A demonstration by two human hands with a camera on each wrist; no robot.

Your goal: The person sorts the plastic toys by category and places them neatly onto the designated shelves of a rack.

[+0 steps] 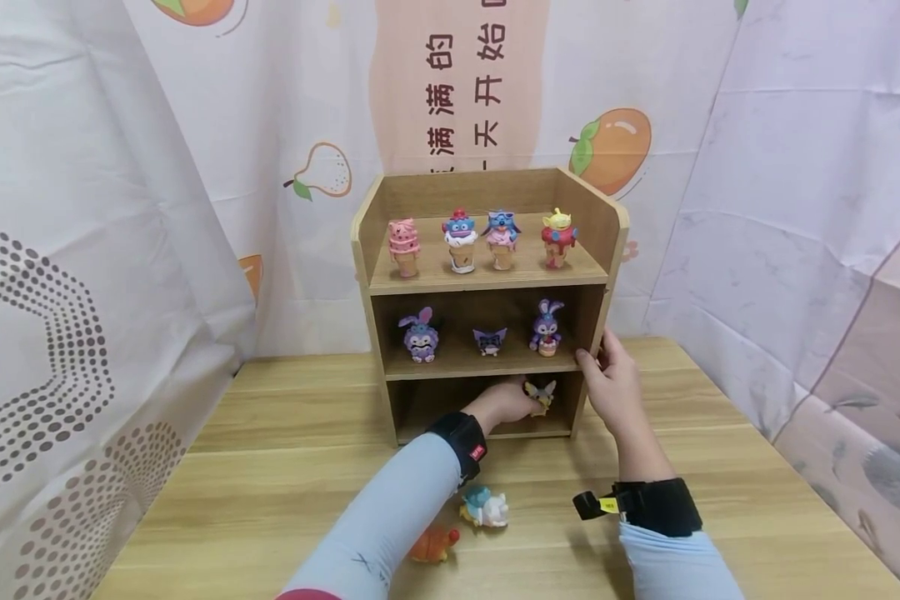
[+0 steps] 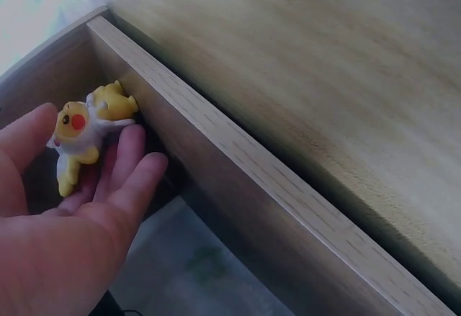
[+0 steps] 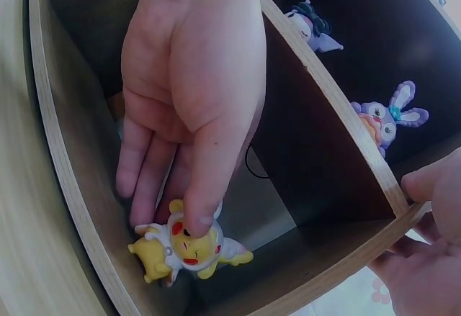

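In the bottom compartment of a small wooden shelf [image 1: 487, 290], my left hand [image 1: 506, 402] holds a yellow-and-white toy figurine [image 3: 191, 247] with red cheeks. The thumb lies over its head and the other fingers are behind it, close above the compartment floor near the right wall. Seen from the left wrist, the figurine [image 2: 78, 132] sits between thumb and fingertips. My right hand [image 1: 613, 379] grips the shelf's right side panel at the middle board, thumb on the front edge and fingers round the outside.
Ice-cream-cone figurines, such as a pink one [image 1: 404, 247], line the top level. On the middle level stand a fluffy purple rabbit [image 1: 421, 336], a small dark-eared head [image 1: 490, 341] and another rabbit [image 1: 546, 327]. A teal-and-white figurine [image 1: 484, 507] and an orange one [image 1: 433, 545] lie on the table [image 1: 285, 467].
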